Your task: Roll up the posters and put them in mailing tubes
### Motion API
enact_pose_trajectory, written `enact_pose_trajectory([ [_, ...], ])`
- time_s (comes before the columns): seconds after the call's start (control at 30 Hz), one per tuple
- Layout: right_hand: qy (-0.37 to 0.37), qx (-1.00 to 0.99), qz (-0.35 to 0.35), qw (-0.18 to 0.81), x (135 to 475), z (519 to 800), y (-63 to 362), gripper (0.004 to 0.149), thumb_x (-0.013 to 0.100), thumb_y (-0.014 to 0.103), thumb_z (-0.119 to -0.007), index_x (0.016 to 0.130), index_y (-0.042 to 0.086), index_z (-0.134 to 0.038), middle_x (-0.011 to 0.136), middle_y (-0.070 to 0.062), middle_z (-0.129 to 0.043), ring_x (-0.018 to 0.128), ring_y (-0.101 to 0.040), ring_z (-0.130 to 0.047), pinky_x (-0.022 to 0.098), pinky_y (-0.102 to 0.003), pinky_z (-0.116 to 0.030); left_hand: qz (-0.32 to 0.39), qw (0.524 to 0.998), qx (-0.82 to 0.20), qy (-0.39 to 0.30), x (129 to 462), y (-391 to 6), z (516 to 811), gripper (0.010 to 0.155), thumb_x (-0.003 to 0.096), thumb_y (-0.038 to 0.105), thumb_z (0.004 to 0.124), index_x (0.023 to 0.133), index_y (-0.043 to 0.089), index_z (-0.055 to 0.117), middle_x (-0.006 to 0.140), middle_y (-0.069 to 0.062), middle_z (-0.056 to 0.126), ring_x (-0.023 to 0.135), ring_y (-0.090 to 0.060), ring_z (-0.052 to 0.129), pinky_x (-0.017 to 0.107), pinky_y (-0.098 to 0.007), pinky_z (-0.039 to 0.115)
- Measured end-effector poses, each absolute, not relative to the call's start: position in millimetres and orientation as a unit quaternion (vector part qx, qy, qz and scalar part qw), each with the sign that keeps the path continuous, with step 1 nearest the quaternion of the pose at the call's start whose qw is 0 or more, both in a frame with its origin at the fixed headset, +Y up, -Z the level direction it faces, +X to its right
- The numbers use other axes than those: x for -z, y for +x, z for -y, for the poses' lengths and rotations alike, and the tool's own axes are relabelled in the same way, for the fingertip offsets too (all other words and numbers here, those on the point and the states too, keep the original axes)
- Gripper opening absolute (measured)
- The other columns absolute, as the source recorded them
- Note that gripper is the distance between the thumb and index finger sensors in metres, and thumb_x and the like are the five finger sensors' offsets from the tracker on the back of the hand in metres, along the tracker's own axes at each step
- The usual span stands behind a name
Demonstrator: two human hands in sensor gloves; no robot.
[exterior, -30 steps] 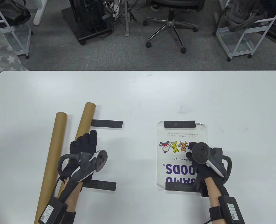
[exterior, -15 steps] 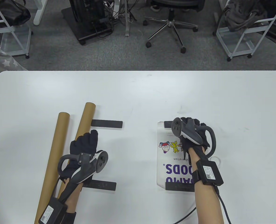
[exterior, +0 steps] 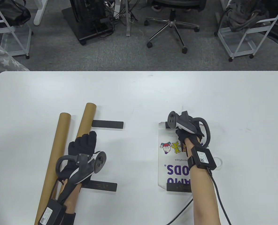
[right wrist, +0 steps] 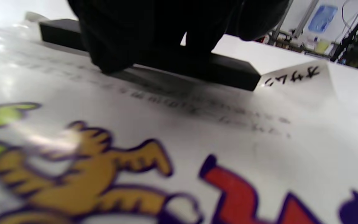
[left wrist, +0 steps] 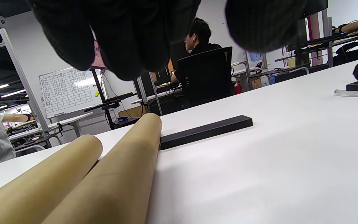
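A printed poster point(exterior: 174, 161) lies flat on the white table point(exterior: 139, 93), with a black bar on each short end. My right hand point(exterior: 184, 128) is on the far bar point(exterior: 166, 125). In the right wrist view its fingers point(right wrist: 120, 46) curl down over that bar point(right wrist: 228, 73) onto the poster point(right wrist: 197, 130). The near bar point(exterior: 177, 187) lies untouched. Two brown mailing tubes point(exterior: 56, 152) point(exterior: 86, 119) lie side by side at the left. My left hand point(exterior: 82, 144) rests with straight fingers on the right tube and grips nothing. Its fingers point(left wrist: 120, 37) hang above that tube point(left wrist: 120, 174).
Two more black bars point(exterior: 108, 124) point(exterior: 101, 186) lie just right of the tubes. A cable point(exterior: 220, 201) trails from my right wrist. An office chair point(exterior: 170, 23) and wire carts point(exterior: 247, 30) stand beyond the far table edge.
My right hand has moved from the poster's middle up to the far bar and closed over it. My left hand shifted slightly left on the tube.
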State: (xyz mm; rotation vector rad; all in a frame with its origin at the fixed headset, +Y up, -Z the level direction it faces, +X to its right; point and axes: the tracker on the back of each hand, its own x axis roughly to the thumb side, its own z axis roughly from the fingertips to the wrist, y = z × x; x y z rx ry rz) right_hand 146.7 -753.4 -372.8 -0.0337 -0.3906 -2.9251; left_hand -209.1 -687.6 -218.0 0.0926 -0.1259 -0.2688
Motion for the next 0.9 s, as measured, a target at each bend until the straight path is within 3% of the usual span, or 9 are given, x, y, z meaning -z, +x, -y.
enact_pose_trajectory([
  [0.2,-0.014,0.988,0.109,0.104,379.4,756.4,145.5,0.059,0.043,0.028,-0.080,0.099,0.028,-0.061,0.105,-0.001,-0.071,0.099,-0.030,-0.075,0.074,-0.060,-0.058,0.065,0.987,0.137,0.048,217.1,-208.9,686.3,0.081,0.0500,0.053,0.070,0.119,0.016,0.047,0.117,-0.012,0.068,0.103,-0.039,0.079,0.078,-0.059,0.070],
  [0.6,-0.050,0.986,0.069,0.140,370.9,762.5,141.4,0.061,0.044,0.025,-0.075,0.103,0.022,-0.058,0.105,-0.003,-0.070,0.098,-0.032,-0.075,0.074,-0.060,-0.057,0.062,0.984,0.153,0.060,216.8,-208.6,683.7,0.081,0.0499,0.053,0.071,0.119,0.016,0.047,0.117,-0.012,0.068,0.103,-0.038,0.080,0.078,-0.059,0.071],
  [0.9,-0.039,0.986,0.050,0.151,363.4,729.7,137.0,0.063,0.044,0.024,-0.074,0.105,0.019,-0.055,0.107,-0.006,-0.067,0.099,-0.035,-0.072,0.074,-0.062,-0.056,0.058,0.984,0.160,0.059,216.0,-208.4,681.9,0.082,0.0498,0.053,0.071,0.119,0.016,0.048,0.117,-0.013,0.068,0.103,-0.038,0.080,0.078,-0.059,0.071],
])
